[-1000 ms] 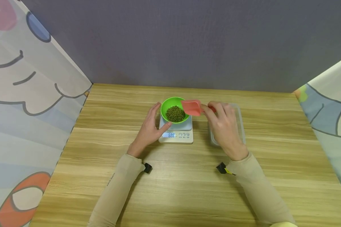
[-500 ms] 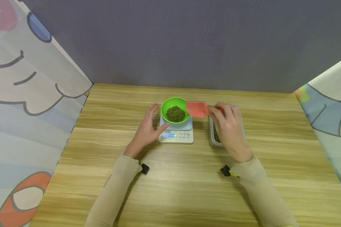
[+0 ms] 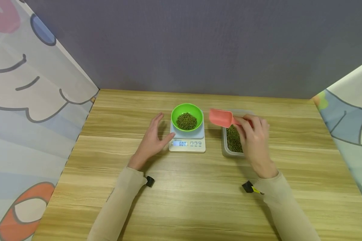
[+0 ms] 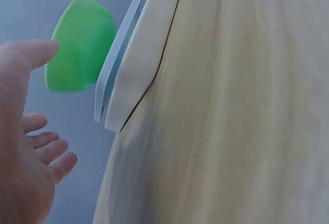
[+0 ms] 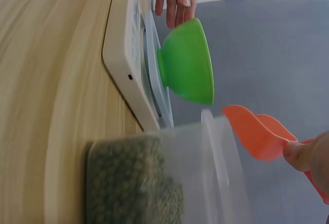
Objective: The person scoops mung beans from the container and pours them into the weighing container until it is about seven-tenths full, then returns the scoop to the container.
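A green bowl with mung beans in its bottom stands on a white kitchen scale, whose lit display seems to read 60.7. My left hand is just left of the bowl, thumb and fingers spread and apart from it; the left wrist view shows the palm holding nothing. My right hand pinches the handle of a pink scoop, its blade pointing left over the near-left rim of a clear plastic container. More mung beans fill the container's lower part.
The scale and the container stand side by side on a wooden table, with a strip of tabletop between them. A grey wall rises behind the table's far edge. Patterned cloth hangs at the left and right sides.
My right hand has moved right with the scoop, from the bowl's rim to over the container. My left hand has drawn back left from the bowl. The display went from 60.0 to about 60.7.
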### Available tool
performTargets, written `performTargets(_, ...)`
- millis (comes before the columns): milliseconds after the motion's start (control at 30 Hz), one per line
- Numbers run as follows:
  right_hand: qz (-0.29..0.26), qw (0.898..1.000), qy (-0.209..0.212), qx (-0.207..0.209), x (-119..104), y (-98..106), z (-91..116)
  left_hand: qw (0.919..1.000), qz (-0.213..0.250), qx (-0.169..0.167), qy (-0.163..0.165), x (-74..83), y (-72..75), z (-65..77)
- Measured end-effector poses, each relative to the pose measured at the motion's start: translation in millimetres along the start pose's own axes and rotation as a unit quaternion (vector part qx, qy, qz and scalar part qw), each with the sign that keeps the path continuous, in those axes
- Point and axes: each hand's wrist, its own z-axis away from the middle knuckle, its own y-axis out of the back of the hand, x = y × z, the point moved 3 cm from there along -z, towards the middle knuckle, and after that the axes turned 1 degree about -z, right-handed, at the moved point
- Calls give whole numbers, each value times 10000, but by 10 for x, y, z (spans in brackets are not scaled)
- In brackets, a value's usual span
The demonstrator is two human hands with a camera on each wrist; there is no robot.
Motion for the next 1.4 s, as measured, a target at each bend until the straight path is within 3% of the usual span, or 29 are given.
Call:
performTargets(400,189,9989,-400,144,224,155,170,10000,-27,-1,-17,-56,18,38)
performTargets(867,358,9977,-571,-35,376,279,338,10000,-50,-74,17,-34,70,44)
performTargets(1400,516,9951,-620,-577,481,362,493,9999,-85,-53,4,-43,69,60)
